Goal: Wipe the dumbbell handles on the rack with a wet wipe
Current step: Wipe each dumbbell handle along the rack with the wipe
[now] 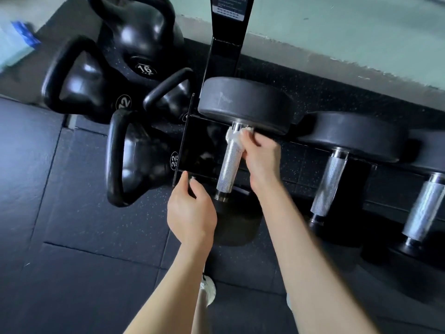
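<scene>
Looking down through the head camera, I see the right fingertips point(248, 137) bunched together. They pinch a crumpled white wet wipe point(232, 136) against the far end of a knurled steel dumbbell handle point(227, 165), just under the dumbbell's large black far head point(243, 102). The right hand point(261, 156) sits at three o'clock of that handle, and its forearm runs off toward five o'clock of the frame.

The handle lies near the frame's centre, running from twelve to six o'clock. The dumbbell rests on the black rack point(204, 145), with its near head point(231, 222) at six o'clock.

The left thumb point(184, 179) lies along the edge of the rack's end plate, and the forefinger point(195, 186) curls over the front rail at that corner. The other left fingers are hidden behind the hand, so I cannot tell how they lie. The left hand point(191, 214) is at seven o'clock of the handle, just beside the near head.

At three o'clock, two more dumbbells sit on the same rack, their steel handles point(330, 184) point(423, 210) side by side. From nine to eleven o'clock, black kettlebells crowd together on the dark rubber floor point(72, 237); one is marked 16 point(142, 37) and another 22 point(134, 155). The rack's upright point(226, 44) rises at twelve o'clock. A white shoe point(209, 290) shows at six o'clock between the forearms. A blurred blue-and-white object point(16, 42) lies at ten o'clock.
</scene>
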`<state>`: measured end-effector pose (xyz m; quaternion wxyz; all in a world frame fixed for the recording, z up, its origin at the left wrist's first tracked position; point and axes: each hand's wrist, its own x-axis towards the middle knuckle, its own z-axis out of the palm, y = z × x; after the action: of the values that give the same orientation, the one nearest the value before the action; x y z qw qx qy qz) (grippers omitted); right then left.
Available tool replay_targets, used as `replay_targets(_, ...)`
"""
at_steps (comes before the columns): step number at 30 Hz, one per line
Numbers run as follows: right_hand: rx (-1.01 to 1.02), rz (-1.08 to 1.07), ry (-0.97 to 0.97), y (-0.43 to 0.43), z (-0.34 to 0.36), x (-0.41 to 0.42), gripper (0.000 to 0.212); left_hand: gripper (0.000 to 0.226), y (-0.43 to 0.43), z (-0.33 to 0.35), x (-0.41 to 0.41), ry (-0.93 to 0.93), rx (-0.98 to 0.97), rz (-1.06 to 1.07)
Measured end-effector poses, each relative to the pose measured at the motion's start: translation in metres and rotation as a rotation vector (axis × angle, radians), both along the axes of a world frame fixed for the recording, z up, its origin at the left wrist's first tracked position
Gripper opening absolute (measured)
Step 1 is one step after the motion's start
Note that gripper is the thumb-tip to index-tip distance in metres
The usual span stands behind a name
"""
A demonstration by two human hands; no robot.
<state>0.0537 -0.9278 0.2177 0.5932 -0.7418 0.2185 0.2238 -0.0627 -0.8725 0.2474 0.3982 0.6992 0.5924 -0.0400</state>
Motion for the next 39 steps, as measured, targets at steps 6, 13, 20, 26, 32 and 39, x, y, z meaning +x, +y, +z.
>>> replay_targets(6, -0.645, 0.299, -0.246, 0.027, 0.018, -0.011, 0.026, 0.044, -0.002, 0.002, 0.001, -0.005, 0.004, 0.008)
replay_targets(13, 0.131, -0.003, 0.196, -0.002, 0.019, 0.022, 0.009, 0.044, -0.002, 0.004, 0.000, -0.005, 0.001, 0.023)
replay_targets(20, 0.239, 0.073, 0.206, -0.014, 0.004, 0.003, 0.007, 0.043, -0.002, 0.004, 0.001, -0.003, 0.007, 0.018)
replay_targets(26, -0.093, 0.358, 0.121, -0.026, -0.007, -0.053, 0.060, 0.044, -0.002, 0.004, 0.001, 0.002, 0.006, 0.021)
replay_targets(32, -0.129, 0.181, -0.052, -0.009, 0.001, -0.033, 0.051, 0.043, -0.002, 0.004, 0.000, -0.017, 0.001, 0.034)
replay_targets(39, -0.014, 0.185, -0.032, -0.009, -0.007, 0.002, 0.028, 0.043, -0.002, 0.001, -0.001, -0.024, -0.009, 0.033)
